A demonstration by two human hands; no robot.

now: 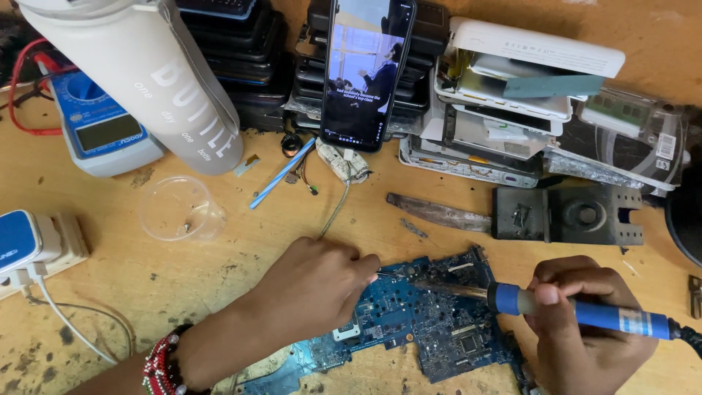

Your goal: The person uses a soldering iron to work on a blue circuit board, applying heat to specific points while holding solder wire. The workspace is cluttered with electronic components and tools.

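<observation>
At a scarred wooden workbench [219, 263], I work over a blue circuit board [431, 322] lying flat at the near edge, between my two hands. My right hand [585, 329] is closed around the blue handle of a soldering iron [570, 311], thumb on top, its dark tip reaching left onto the board's upper part. My left hand [314, 281], a red-and-white bead bracelet [162, 366] at the wrist, rests on the board's left side with fingertips pinched together on a thin wire [391, 275] that points at the iron's tip. Behind the board, a phone [363, 69] with a lit screen leans upright against stacks of dark flat devices [241, 58]. To its right sits a heap of opened white casings [512, 80] and clear packs holding green memory boards [629, 121], one with a white barcode sticker on its right edge. A grey water bottle [153, 80] with pale lettering down its side lies tilted at upper left, next to a blue meter [99, 124] with a grey display and red leads. Below the bottle stands a clear plastic cup [179, 208]; a few small bits lie in its bottom, too tiny to tell. At far left, a blue-and-white charger [25, 241] sits plugged into a cream power strip [69, 241], white cable trailing toward me. A rusty blade [439, 213] and a dark metal bracket [570, 213] lie just beyond the board.
</observation>
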